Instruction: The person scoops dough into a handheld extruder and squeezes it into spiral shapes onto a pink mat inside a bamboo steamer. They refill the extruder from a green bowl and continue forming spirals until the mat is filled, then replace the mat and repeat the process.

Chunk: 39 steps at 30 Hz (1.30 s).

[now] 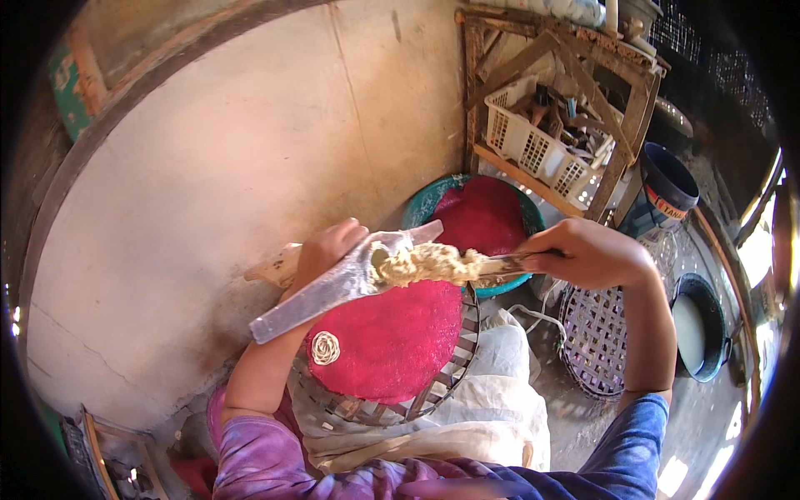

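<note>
My left hand [330, 247] is closed at the long, pale grey, flat-armed tool [308, 302], which partly hides its fingers. The tool slants above my lap, and a round opening shows near its middle. A crumbly, yellowish lump of dough [429, 265] spans from that opening toward my right hand [583, 252]. The right fingers are wrapped round a thin flat stick [502, 265], whose far end meets the dough. Below lies a bright red round sheet [392, 343] on a woven tray [442, 387]. One coiled, cream-coloured dough strand [325, 347] rests at its left edge.
A teal basin [421, 208] holding more red material stands beyond my hands. A wooden rack [612, 179] with a white crate [533, 154] is at the far right. A dark bucket [669, 179], a lattice basket [590, 337] and a tub of liquid [692, 329] stand right. A wall [208, 167] rises left.
</note>
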Tool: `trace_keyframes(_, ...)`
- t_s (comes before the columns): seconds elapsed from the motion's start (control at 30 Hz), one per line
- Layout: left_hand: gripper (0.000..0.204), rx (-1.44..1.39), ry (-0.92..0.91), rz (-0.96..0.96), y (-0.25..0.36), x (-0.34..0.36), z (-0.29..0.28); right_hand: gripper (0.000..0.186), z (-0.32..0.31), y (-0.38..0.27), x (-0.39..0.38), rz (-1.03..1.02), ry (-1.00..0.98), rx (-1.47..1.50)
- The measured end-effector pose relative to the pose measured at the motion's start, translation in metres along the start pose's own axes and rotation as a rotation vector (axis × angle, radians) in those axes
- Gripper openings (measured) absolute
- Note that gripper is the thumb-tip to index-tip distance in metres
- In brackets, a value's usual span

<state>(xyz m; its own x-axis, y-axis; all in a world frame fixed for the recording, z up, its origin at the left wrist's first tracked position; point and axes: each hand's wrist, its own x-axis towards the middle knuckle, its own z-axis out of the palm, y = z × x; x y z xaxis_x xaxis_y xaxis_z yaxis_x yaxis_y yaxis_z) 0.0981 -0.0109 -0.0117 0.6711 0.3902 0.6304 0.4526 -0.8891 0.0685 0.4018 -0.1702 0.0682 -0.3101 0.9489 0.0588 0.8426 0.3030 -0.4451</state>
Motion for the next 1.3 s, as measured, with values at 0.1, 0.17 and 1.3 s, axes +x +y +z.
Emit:
trace_keyframes(0.1, 0.02, -0.042, 0.033, -0.031, 0.017, -0.01, -0.011, 0.023, 0.029, -0.053, 0.009, 0.018, 0.128, -0.488)
trace_keyframes(0.17, 0.028, -0.049, 0.031, -0.068, 0.022, -0.02, -0.019, 0.028, 0.066, -0.087, 0.016, -0.066, 0.291, -0.863)
trace_keyframes(1.3, 0.033, -0.1, 0.321, -0.387, -0.005, -0.066, -0.05, 0.065, 0.205, -0.114, 0.052, -0.205, 0.628, 0.373)
